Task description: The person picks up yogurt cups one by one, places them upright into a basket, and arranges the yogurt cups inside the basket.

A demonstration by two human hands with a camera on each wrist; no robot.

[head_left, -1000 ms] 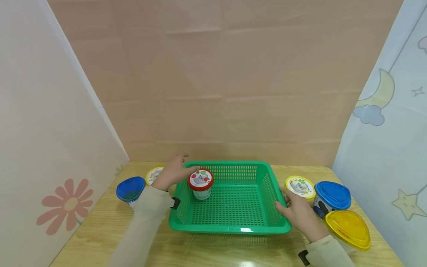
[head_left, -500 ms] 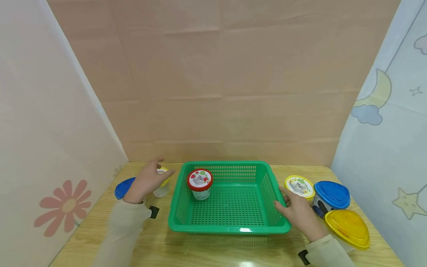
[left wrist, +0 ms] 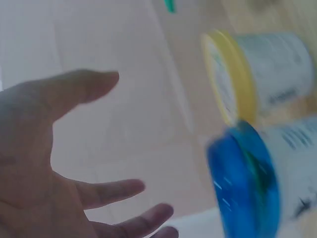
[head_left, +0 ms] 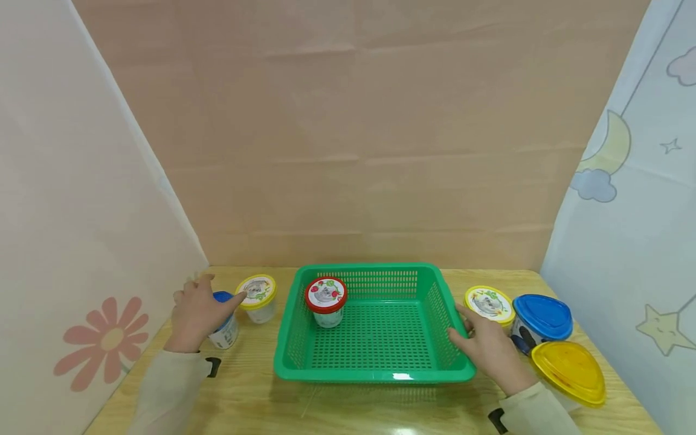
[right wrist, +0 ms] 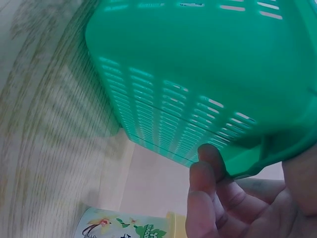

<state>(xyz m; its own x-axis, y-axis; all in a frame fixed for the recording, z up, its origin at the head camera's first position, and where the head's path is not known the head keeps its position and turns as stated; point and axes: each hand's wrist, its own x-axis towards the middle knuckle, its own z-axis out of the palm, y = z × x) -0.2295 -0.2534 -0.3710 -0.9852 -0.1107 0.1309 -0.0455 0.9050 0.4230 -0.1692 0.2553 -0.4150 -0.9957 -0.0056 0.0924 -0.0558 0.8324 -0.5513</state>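
Observation:
In the head view my left hand [head_left: 198, 311] hovers with spread fingers above and beside a blue-lidded tub [head_left: 225, 333], partly covering its lid. The left wrist view shows a gap between the fingers and this tub [left wrist: 247, 181], and nothing in the palm. A yellow-lidded tub [head_left: 258, 297] stands just behind it. My right hand [head_left: 489, 347] holds the right rim of a green plastic basket [head_left: 375, 373], thumb over the rim and fingers curled against the outer wall, as the right wrist view shows. Inside the basket, at its left, a red-lidded tub [head_left: 326, 301] stands upright.
Right of the basket stand another yellow-lidded tub [head_left: 489, 304], a larger blue-lidded container [head_left: 542, 317] and a yellow-lidded container [head_left: 568, 371], close to my right hand. A wooden table [head_left: 255, 396] bears everything. Papered walls [head_left: 353, 151] rise behind and at both sides.
My left hand has moved left from beside the red-lidded tub, past the left yellow-lidded tub, to the blue-lidded tub. The right hand and basket stay in place.

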